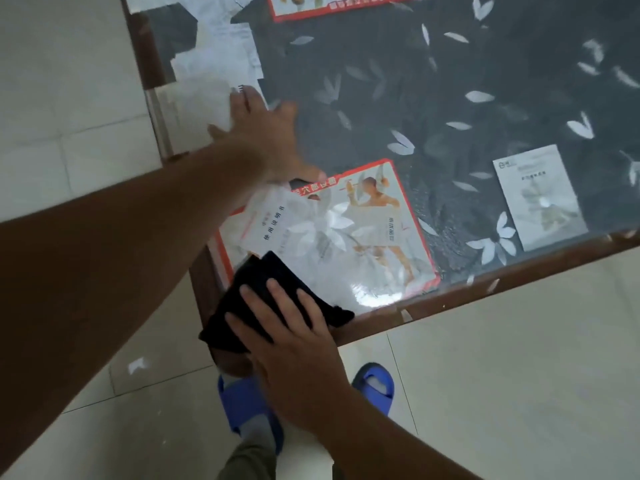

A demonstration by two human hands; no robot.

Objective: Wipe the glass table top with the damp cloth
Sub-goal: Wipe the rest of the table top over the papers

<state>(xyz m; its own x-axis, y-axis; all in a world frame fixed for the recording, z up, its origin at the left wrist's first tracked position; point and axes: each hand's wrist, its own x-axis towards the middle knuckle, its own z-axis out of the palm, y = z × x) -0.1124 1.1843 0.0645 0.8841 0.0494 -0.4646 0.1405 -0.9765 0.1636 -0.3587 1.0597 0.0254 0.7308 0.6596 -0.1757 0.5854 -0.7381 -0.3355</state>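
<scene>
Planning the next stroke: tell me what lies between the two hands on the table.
Head view: between the left hand and the right hand on the black cloth lies the red-bordered poster under glass.

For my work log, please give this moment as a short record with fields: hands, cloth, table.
right hand: pressed flat on the cloth, at the near corner
left hand: open, flat on the glass, further in
cloth: black, folded, partly over the table edge
glass table top: leaf pattern, printed sheets lie under the glass
</scene>
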